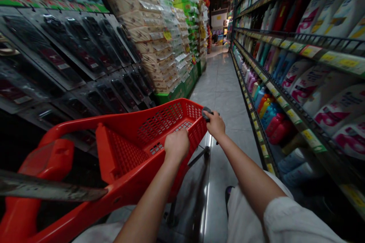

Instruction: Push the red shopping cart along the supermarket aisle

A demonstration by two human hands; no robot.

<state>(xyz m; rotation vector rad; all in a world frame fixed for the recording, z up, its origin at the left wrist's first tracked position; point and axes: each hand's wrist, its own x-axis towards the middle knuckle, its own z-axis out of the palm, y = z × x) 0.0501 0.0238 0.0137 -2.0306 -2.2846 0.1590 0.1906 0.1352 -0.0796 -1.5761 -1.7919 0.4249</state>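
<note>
A red plastic shopping cart (129,180) stands at an angle before me, its lattice basket holding nothing that I can see. My left hand (177,145) is closed over the near side rim of the basket. Further forward, my right hand (216,124) is closed around a dark grey cloth (207,113), pressed against the cart's far corner. Its exact kind is hard to make out, and the fingers partly cover it. Below the right hand, a cart wheel (206,152) rests on the floor.
Shelves of shampoo bottles (336,112) line the right side of the aisle. Packaged goods hang on a rack (76,45) at left, beside tall stacks of tissue packs (145,26). A grey tiled floor (225,95) runs ahead between them.
</note>
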